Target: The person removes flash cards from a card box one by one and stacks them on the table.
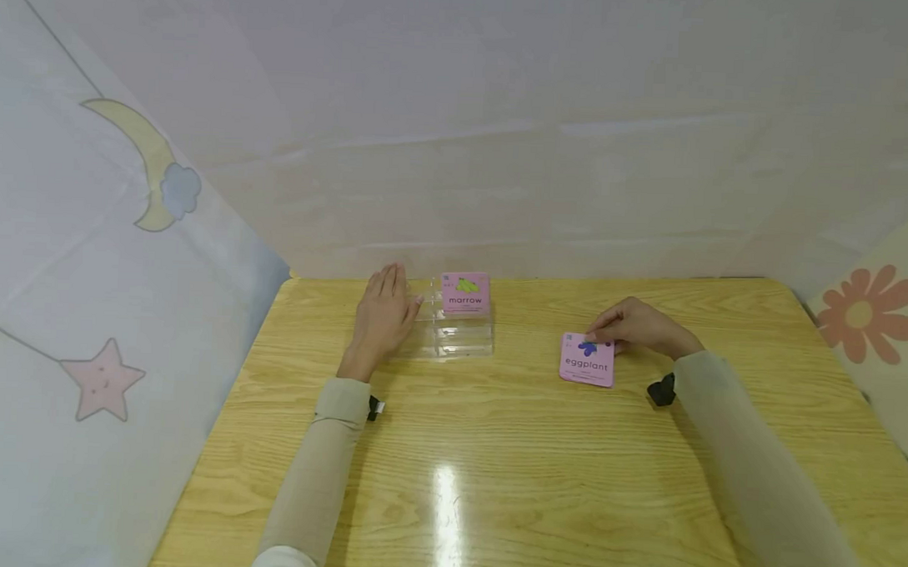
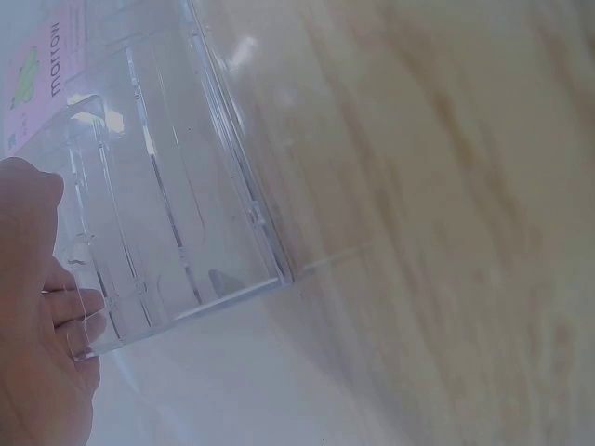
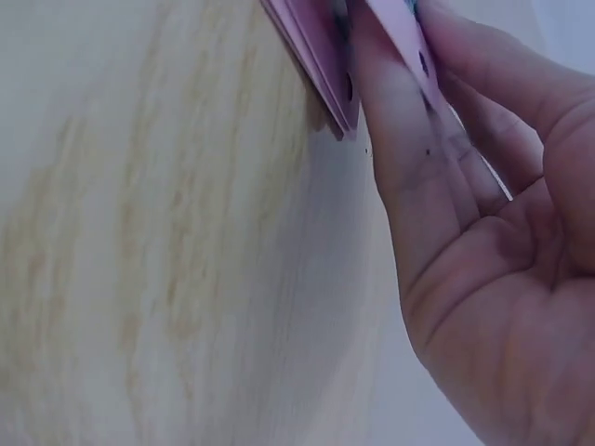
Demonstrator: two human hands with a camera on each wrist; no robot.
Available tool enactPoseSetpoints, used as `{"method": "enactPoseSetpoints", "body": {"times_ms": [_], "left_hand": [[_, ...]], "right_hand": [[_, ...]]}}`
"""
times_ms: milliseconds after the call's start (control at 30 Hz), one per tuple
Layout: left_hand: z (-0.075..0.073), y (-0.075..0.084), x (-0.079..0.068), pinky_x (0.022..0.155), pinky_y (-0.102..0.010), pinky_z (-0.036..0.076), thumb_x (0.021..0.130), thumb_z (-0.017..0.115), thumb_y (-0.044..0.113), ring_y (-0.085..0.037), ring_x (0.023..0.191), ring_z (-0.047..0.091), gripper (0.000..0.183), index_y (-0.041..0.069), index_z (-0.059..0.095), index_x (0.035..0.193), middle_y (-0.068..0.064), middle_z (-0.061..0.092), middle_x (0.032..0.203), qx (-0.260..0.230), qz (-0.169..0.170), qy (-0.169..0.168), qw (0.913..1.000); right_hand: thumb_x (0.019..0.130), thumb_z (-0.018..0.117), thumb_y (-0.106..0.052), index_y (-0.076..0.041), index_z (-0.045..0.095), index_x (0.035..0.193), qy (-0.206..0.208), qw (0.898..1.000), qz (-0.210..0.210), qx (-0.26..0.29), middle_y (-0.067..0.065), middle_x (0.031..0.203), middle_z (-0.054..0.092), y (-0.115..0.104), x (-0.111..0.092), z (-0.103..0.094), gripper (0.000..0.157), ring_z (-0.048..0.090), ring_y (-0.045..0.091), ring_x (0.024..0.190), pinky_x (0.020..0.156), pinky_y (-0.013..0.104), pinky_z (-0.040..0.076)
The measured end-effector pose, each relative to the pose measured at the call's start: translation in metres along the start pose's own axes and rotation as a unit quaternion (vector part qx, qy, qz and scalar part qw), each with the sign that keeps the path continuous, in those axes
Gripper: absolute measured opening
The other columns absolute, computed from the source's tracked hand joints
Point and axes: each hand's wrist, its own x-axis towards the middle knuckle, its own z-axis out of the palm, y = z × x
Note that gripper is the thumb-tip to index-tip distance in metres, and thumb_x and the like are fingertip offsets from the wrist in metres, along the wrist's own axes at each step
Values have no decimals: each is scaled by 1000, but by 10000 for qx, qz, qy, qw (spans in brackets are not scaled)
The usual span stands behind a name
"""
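Note:
A clear plastic card rack (image 1: 463, 342) with stepped slots stands near the table's back edge. One pink "marrow" card (image 1: 465, 293) sits in its back right slot. Against the rack's left side rests my left hand (image 1: 382, 310), fingers straight and together, thumb over the edge. In the left wrist view, some fingers (image 2: 74, 311) show by the clear wall. To the right of the rack, my right hand (image 1: 640, 325) pinches a pink "eggplant" card (image 1: 587, 361) by its top. The right wrist view shows a finger between that card and more pink cards (image 3: 311, 56) beneath.
The wooden table (image 1: 537, 470) reaches back to a pale fabric backdrop (image 1: 504, 152). Another printed cloth with a moon and star (image 1: 105, 380) hangs at the left. A flower print (image 1: 866, 315) is at the right. Small black devices sit at both wrists.

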Motion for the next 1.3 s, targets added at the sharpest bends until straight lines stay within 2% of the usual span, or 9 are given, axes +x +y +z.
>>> {"method": "enactPoseSetpoints", "body": {"times_ms": [100, 267, 367, 600, 900, 1133, 1300], "left_hand": [[0, 0, 0, 137, -49, 22, 114, 36, 44, -38, 159, 33, 73, -9, 23, 163, -25, 33, 169, 21, -19, -34, 10000], [-1, 1, 1, 137, -48, 21, 114, 37, 43, -38, 160, 31, 73, -9, 22, 163, -25, 31, 170, -33, -57, -65, 10000], [-1, 1, 1, 137, -48, 20, 113, 39, 43, -38, 160, 31, 74, -9, 21, 163, -25, 31, 170, -89, -79, -88, 9999], [-3, 2, 1, 136, -50, 24, 113, 39, 43, -39, 160, 32, 74, -9, 22, 163, -26, 32, 170, -51, -61, -105, 9999], [-2, 3, 1, 136, -50, 23, 113, 39, 42, -39, 160, 33, 74, -10, 22, 162, -27, 33, 169, -18, -33, -151, 9999], [-2, 2, 1, 137, -49, 22, 114, 34, 45, -39, 160, 33, 74, -10, 22, 162, -27, 33, 169, 64, -2, -136, 9999], [-1, 1, 0, 137, -48, 21, 114, 32, 45, -38, 160, 32, 74, -10, 22, 163, -26, 33, 169, 33, -17, -122, 9999]], "right_hand": [[97, 77, -25, -4, 79, 116, 118, 9994, -86, -313, 9, 111, 79, -3, 0, 1, 28, 70, 15, 90, 74, 26, 61], [97, 77, -32, -12, 83, 110, 380, 9948, -198, -929, 4, 109, 80, -7, 2, 3, 25, 66, 18, 102, 90, 28, 49], [97, 77, -34, -13, 83, 109, 429, 9925, -215, -1125, 4, 109, 81, -9, 3, 5, 25, 64, 18, 103, 92, 29, 45], [96, 78, -27, -10, 83, 106, 449, 9905, -234, -1277, 6, 106, 80, -12, 1, 6, 20, 60, 19, 96, 86, 29, 45], [98, 76, -25, -7, 83, 107, 504, 9901, -310, -1272, 9, 106, 81, -10, 1, 10, 21, 62, 19, 95, 85, 27, 45], [98, 75, -26, -13, 84, 102, 770, 9854, -238, -1503, 5, 107, 80, -8, 4, 9, 16, 60, 19, 98, 87, 28, 44], [100, 72, -23, -11, 82, 107, 898, 9863, -298, -1351, 8, 110, 79, -10, 5, 7, 17, 61, 20, 97, 85, 28, 49]]}}
